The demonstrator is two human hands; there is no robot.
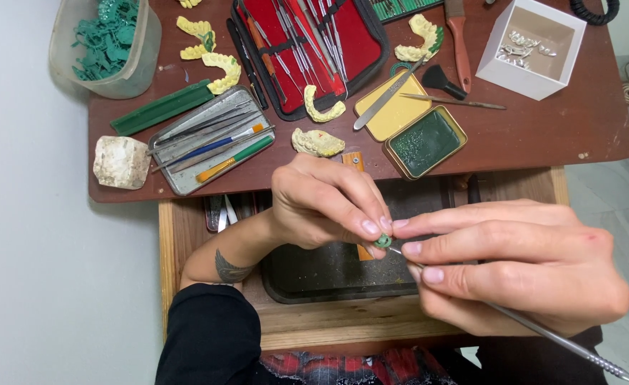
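Piece: small green wax ring (383, 242), pinched in my left hand (321, 203) fingertips, at centre.
Tool: slim steel carving instrument (542, 334), gripped by my right hand (521, 267); long axis runs 5 to 10 o'clock, tip touching the ring.
Surface: dark tray (328, 274) in the open wooden drawer (175, 242) beneath.
12 o'clock: green-filled hinged tin (425, 141) on brown bench (542, 135).

- You're working in bright, even, diffuse light; nothing is dim or blown out.
- Shadows are soft and short: a faint one lies beside the white box (532, 46) and under your left hand (325, 203).
- Slight glare glints off the steel tools in the red case (307, 50) and off the metal tray (211, 139).
- Your right hand (514, 267), closest to the lens, looks a bit soft and oversized.
- The tabletop (542, 135) edges bow slightly from wide-angle distortion.
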